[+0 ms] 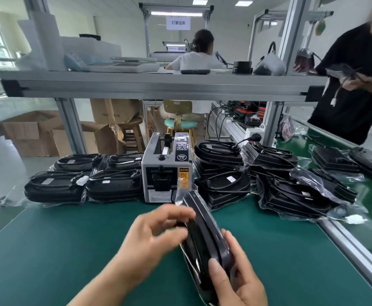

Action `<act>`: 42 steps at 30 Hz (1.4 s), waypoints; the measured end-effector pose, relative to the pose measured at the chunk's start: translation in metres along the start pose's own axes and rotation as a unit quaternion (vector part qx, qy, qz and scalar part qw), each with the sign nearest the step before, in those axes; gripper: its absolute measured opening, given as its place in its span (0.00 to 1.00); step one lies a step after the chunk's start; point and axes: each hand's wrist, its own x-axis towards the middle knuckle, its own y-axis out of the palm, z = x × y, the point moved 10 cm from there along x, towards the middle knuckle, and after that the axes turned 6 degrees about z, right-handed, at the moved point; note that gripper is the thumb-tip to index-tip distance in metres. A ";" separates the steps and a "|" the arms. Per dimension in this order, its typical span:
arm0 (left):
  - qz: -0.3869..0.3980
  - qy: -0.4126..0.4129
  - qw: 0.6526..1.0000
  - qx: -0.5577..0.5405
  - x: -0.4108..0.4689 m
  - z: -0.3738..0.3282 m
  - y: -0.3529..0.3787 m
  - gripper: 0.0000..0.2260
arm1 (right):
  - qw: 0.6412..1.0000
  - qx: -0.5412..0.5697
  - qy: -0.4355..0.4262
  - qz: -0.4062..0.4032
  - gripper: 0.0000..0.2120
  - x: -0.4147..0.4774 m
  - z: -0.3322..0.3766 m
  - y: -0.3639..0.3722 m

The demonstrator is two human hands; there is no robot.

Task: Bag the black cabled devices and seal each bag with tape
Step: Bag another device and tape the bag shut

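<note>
A black cabled device in a clear bag [202,235] stands on edge over the green mat [70,250], tilted away from me. My right hand [233,277] grips its near end, thumb on one face and fingers round the other. My left hand [156,235] is blurred, its curled fingers at the device's left face near the bag's top; whether they pinch the bag I cannot tell. A grey tape dispenser [167,171] stands just behind. Bagged devices lie in a stack at its left [83,184], and more are piled at its right [269,180].
An aluminium shelf frame [154,85] spans above the bench. A metal rail [355,246] bounds the mat on the right, with a green conveyor [370,195] beyond. A person in black [355,85] stands at the far right handling a device. Cardboard boxes [37,131] sit on the floor behind.
</note>
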 end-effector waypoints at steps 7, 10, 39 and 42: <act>-0.284 -0.324 0.855 -0.288 0.065 0.113 -0.057 0.07 | 0.998 -0.018 -0.061 0.016 0.27 -0.002 0.003 0.007; -0.283 -0.370 0.821 -0.330 0.077 0.135 -0.049 0.07 | 0.997 -0.015 -0.077 0.021 0.28 0.000 0.003 0.007; 0.010 -0.197 0.980 0.008 -0.007 0.011 0.035 0.06 | 0.996 0.012 0.006 0.083 0.29 -0.002 -0.007 0.009; -0.013 -0.200 0.980 0.014 -0.002 0.012 0.032 0.07 | 0.996 0.010 0.009 0.091 0.29 -0.002 -0.007 0.010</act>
